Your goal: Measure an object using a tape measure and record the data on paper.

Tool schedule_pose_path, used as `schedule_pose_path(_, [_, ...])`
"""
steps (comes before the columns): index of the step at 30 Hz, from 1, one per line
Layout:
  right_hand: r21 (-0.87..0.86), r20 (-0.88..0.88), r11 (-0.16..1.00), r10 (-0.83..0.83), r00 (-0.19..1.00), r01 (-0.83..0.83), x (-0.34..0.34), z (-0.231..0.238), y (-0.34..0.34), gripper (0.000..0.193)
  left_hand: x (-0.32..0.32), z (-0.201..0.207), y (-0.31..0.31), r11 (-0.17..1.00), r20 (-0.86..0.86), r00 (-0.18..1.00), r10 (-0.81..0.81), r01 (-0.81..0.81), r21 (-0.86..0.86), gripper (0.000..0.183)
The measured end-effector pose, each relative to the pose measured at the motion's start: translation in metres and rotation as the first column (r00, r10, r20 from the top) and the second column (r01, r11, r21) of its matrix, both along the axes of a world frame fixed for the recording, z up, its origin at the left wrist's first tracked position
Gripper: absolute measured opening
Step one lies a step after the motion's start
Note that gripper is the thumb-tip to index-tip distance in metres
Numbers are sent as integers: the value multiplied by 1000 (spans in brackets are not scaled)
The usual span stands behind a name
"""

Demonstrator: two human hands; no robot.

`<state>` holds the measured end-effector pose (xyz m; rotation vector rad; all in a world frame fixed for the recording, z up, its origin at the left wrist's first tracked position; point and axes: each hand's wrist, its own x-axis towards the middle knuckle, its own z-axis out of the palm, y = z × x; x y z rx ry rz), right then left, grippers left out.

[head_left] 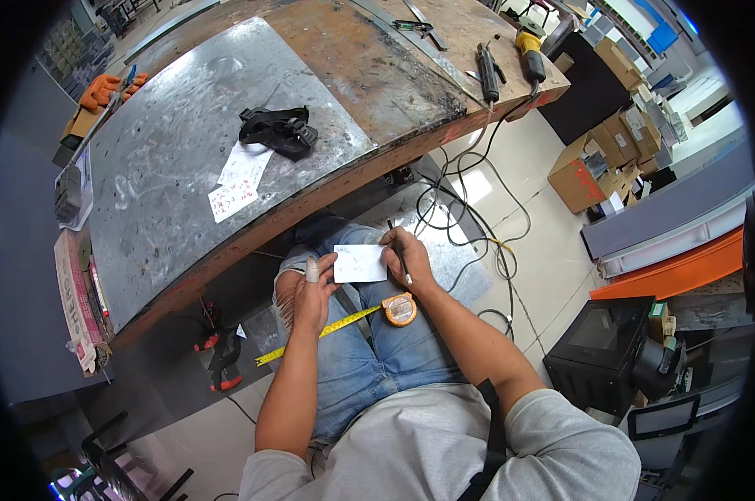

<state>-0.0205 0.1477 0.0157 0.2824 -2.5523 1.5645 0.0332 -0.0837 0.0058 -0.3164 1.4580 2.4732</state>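
Above my lap, a small white paper [361,264] with faint marks is held by its two sides. My left hand [313,294], its thumb wrapped in a pale bandage, pinches the left edge. At the right edge, my right hand [411,260] grips the paper and also has a dark pencil [404,265] between its fingers. A round orange tape measure [400,310] rests on my jeans just below the paper. Its yellow blade [327,329] is pulled out to the left, passing by my left wrist.
The workbench [252,242] ahead bears a black strap bundle [279,132], written paper slips [239,179] and a yellow angle grinder [530,54]. Black cables [477,200] hang down to the floor at right. Cardboard boxes [573,175] and a black cabinet [598,342] stand further right.
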Motion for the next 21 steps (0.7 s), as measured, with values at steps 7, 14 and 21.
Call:
schedule_pose_path(7, [-17,7,1000,2,1000,-2,0,0,0,18,0,0,1,1000,24,1000,20,-19,-19,73])
schedule_pose_path(14, [-39,25,999,-26,999,27,2,7,-4,17,0,0,1,1000,22,1000,14,-13,-26,72])
schedule_pose_path(21, [-35,32,999,-40,999,41,1,5,-4,15,0,3,1,999,28,999,41,-40,-26,72])
